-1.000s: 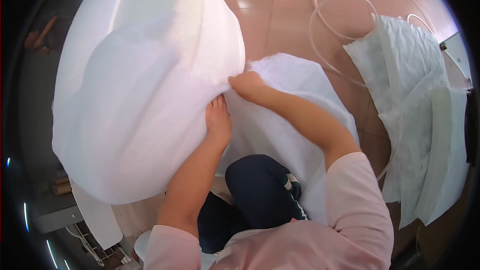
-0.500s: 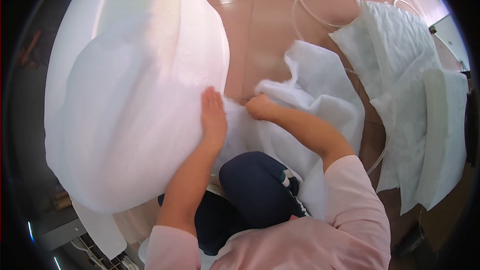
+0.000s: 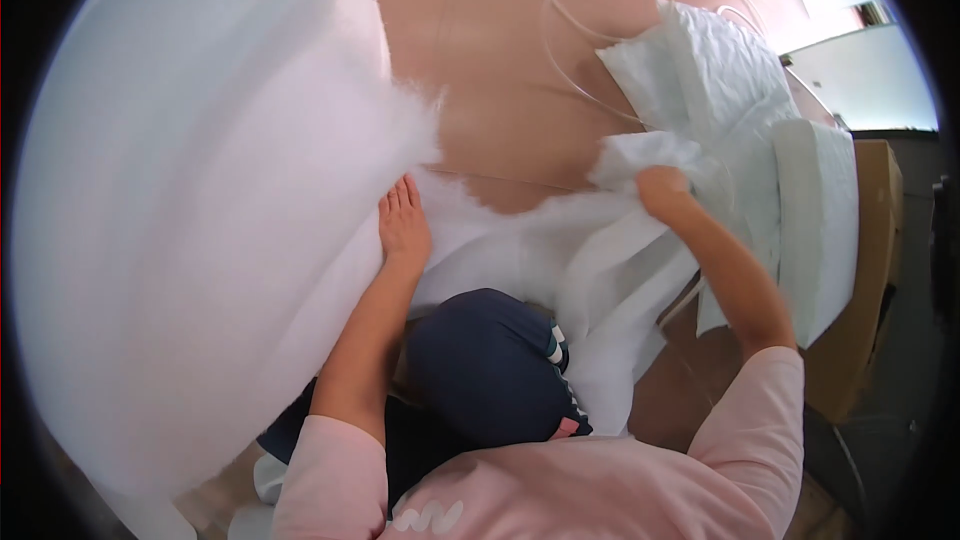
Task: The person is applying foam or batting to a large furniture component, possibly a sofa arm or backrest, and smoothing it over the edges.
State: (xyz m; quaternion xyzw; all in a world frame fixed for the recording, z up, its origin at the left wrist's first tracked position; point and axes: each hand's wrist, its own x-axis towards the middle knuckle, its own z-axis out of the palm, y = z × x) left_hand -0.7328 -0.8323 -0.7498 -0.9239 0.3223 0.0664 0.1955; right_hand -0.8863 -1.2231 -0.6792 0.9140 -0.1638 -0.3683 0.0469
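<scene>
A large mass of fluffy white wadding (image 3: 190, 230) fills the left side, bulging over a white form whose pale edge (image 3: 368, 0) shows at the top. My left hand (image 3: 404, 225) lies flat on its right border, fingers stretched out. My right hand (image 3: 664, 192) is closed in a fist on a loose part of the wadding, out to the right. Between the hands a thin stretch of wadding (image 3: 510, 250) is drawn taut, its far edge ragged and fuzzy. Frayed fibres stick out just beyond my left fingertips. The rest of the loose part hangs in folds beside my knee.
Wrinkled white padded sheets (image 3: 730, 70) and a thick white pad (image 3: 820, 220) lie at the right, against a cardboard box (image 3: 860, 290). Clear tubing (image 3: 553, 45) loops over the brown tiled floor (image 3: 500, 70). My bent knee (image 3: 490, 360) is below the hands.
My right hand has pulled far to the right, stretching the loose wadding away from my left hand. The wadding's border now looks frayed, and the view has shifted.
</scene>
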